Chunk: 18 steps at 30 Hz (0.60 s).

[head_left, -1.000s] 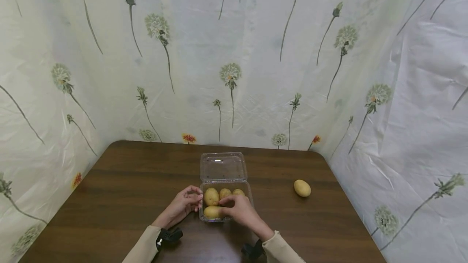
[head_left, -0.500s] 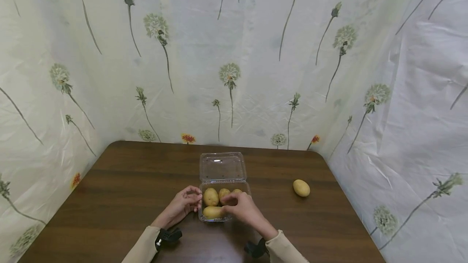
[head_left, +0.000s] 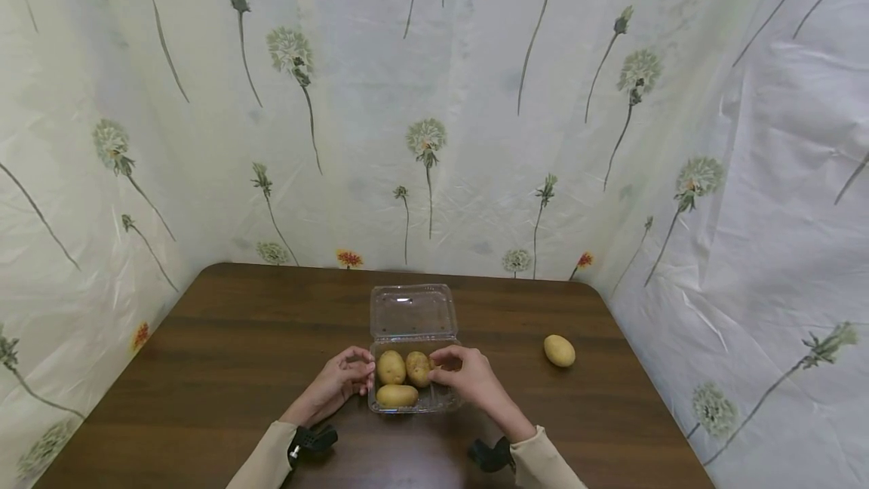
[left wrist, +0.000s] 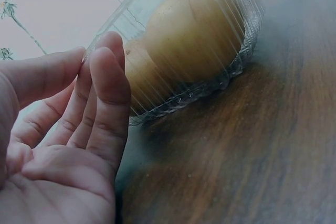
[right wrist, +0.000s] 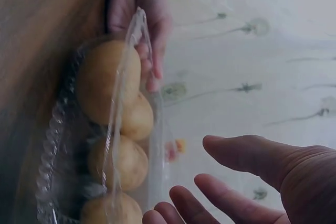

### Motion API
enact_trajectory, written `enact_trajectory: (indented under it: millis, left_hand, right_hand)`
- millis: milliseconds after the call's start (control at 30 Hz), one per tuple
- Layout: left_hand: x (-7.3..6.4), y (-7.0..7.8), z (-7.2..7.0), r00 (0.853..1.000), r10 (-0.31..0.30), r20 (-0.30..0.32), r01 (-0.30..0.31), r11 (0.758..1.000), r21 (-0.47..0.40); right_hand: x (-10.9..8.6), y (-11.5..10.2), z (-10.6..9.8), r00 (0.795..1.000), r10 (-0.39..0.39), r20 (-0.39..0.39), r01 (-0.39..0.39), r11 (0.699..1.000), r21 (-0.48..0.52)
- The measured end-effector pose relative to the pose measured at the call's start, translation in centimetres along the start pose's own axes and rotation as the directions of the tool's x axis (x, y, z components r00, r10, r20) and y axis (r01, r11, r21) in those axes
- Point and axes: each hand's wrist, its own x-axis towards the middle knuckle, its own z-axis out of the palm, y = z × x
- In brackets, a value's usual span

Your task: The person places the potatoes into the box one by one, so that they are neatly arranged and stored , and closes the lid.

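Note:
A clear plastic clamshell container (head_left: 443,401) lies on the table with its lid (head_left: 414,312) folded back. Inside sit several potatoes: one lengthwise at the front left (head_left: 397,396), one at the back left (head_left: 391,367), one at back centre (head_left: 418,368). A further potato (right wrist: 113,209) shows in the right wrist view; from the head its place is covered by my right hand. My left hand (head_left: 337,381) pinches the container's left rim between thumb and fingertips, also seen in the left wrist view. Over the right side hovers my right hand (head_left: 471,378), thumb and fingers apart, gripping nothing.
A loose potato (head_left: 560,351) lies on the brown wooden table (head_left: 271,323), to the right of the container. Flower-printed white sheeting (head_left: 475,134) hangs behind the table and along both sides.
My right hand has drawn off the front potato and shifted right, uncovering the front and centre potatoes. My left hand stays on the rim.

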Motion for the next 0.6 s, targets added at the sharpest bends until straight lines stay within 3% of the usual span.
enact_trajectory:
  millis: [300, 600]
  left_hand:
    - [-0.1, -0.1, 0.0, 1.0, -0.008, -0.006, 0.008, 1.0, 0.004]
    - [-0.1, 0.0, 0.0, 1.0, -0.013, -0.016, 0.014, 1.0, 0.006]
  right_hand:
    - [-0.3, 0.8, -1.5, 0.999, 0.015, -0.05, -0.014, 1.0, 0.012]
    - [-0.8, 2.3, -3.7, 0.991, 0.078, -0.106, -0.077, 0.997, 0.02]
